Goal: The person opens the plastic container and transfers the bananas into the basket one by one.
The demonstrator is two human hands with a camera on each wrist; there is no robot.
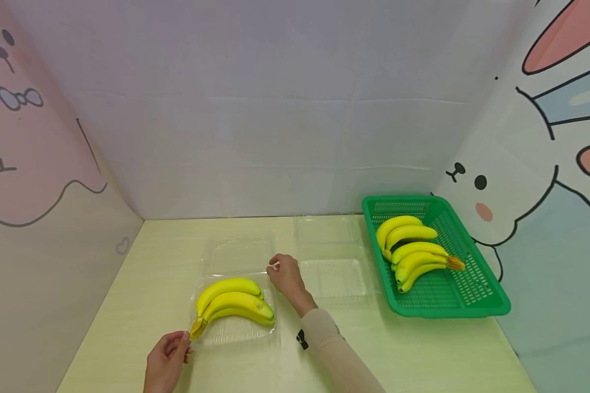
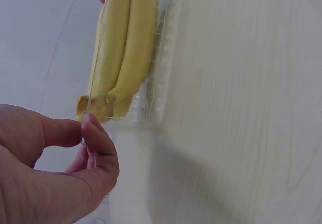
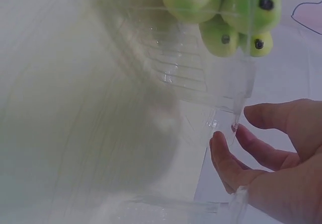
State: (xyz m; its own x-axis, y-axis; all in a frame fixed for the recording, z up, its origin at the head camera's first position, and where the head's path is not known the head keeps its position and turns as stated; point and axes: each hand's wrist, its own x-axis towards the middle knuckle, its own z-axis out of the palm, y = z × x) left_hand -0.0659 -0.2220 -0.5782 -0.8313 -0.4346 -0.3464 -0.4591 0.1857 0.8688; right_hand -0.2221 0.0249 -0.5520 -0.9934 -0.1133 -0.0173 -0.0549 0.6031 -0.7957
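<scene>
A bunch of yellow bananas (image 1: 236,303) lies in the base of a clear plastic clamshell container (image 1: 231,334), its stem at the near left corner. The container's lid (image 1: 241,254) lies folded open toward the back. My left hand (image 1: 167,357) pinches the rim at that near left corner, thumb against fingers, beside the banana stem (image 2: 95,107). At the container's right side, near the fold between base and lid, my right hand (image 1: 287,278) holds the plastic edge between thumb and fingers. The right wrist view shows the dark-tipped green banana ends (image 3: 224,12) above this hand.
A second clear clamshell container (image 1: 331,278) lies open to the right, its lid toward the back wall. At the right stands a green plastic basket (image 1: 472,305) with banana bunches (image 1: 418,262) inside. Patterned cloth walls enclose the table (image 1: 128,305) at back and sides.
</scene>
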